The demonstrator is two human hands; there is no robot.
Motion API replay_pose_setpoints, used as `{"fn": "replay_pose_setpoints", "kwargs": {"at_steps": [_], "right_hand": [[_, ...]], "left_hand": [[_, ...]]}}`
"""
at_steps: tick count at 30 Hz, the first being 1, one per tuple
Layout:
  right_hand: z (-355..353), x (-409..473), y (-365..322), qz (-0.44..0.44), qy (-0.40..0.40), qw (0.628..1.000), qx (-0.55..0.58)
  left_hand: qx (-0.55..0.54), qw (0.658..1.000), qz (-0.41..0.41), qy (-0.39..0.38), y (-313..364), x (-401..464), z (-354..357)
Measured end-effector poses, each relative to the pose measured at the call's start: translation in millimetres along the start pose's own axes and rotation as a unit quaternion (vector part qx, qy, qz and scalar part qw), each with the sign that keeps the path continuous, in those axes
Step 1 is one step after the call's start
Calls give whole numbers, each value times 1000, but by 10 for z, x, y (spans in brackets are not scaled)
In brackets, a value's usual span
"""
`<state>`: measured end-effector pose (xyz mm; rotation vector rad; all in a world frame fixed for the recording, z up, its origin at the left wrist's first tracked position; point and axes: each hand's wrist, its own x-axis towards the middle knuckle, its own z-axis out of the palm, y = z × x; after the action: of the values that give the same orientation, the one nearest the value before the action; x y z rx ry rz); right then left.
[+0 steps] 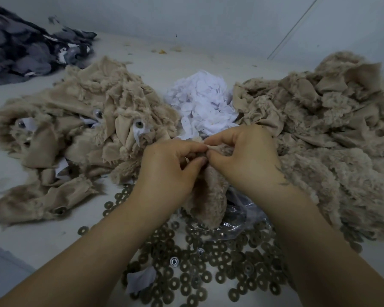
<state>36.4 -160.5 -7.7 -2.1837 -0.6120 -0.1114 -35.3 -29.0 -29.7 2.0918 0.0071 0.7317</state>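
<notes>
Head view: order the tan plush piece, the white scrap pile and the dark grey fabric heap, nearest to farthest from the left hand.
1. The tan plush piece: centre, pinched by the left hand.
2. The white scrap pile: just beyond, centre.
3. The dark grey fabric heap: far left corner.

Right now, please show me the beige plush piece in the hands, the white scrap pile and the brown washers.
beige plush piece (208,202): head view, furry lower part.
white scrap pile (203,103): head view, its middle.
brown washers (225,257): head view, one ring mid-heap.
</notes>
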Motion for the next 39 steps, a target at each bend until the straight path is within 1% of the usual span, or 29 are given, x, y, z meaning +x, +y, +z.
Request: {"fn": "replay_pose_setpoints", "kwargs": {"at_steps": [2, 5, 7, 10, 12, 14, 16, 22, 25, 27, 31, 35, 39], "right_hand": [[-12, -3, 6, 5, -8, 1000, 17], [-35, -7, 2, 12, -13, 999, 42], [-48, -2, -19, 17, -12, 998, 53], [-51, -5, -59, 26, -35, 998, 47], [-39, -15, -57, 12, -33, 999, 39], [-27, -26, -36, 0, -15, 998, 54], [-15, -24, -14, 4, -9, 998, 57], [-5, -34, -26, -6, 15, 1000, 26], [-7, -32, -42, -2, 9, 1000, 17], [-6, -36, -58, -1, 7, 1000, 22], [-17, -48, -81, -12, 3, 1000, 19], [-11, -64, -93, -15, 6, 1000, 24], [-2, -58, -86, -7, 12, 999, 42]], "left_hand": [[9, 999, 35, 20, 21, -24, -7], [55, 990, 113, 70, 73, -53, -20], [54, 983, 144, 98, 92, -78, -15], [28, 979, 181, 87, 115, -100, 25], [20, 984, 156, 82, 127, -84, 30], [-22, 994, 78, 78, 120, -67, 21], [-101, 993, 5, 54, 80, -59, 14], [-170, 983, -49, 42, 51, -37, -14], [-193, 977, -76, 40, 30, -32, -15], [-205, 975, -80, 39, 15, -59, -22], [-191, 979, -55, 40, -9, -103, -28], [-194, 979, -52, 37, -30, -89, -38], [-137, 990, -17, 27, -68, -72, -46]]}}
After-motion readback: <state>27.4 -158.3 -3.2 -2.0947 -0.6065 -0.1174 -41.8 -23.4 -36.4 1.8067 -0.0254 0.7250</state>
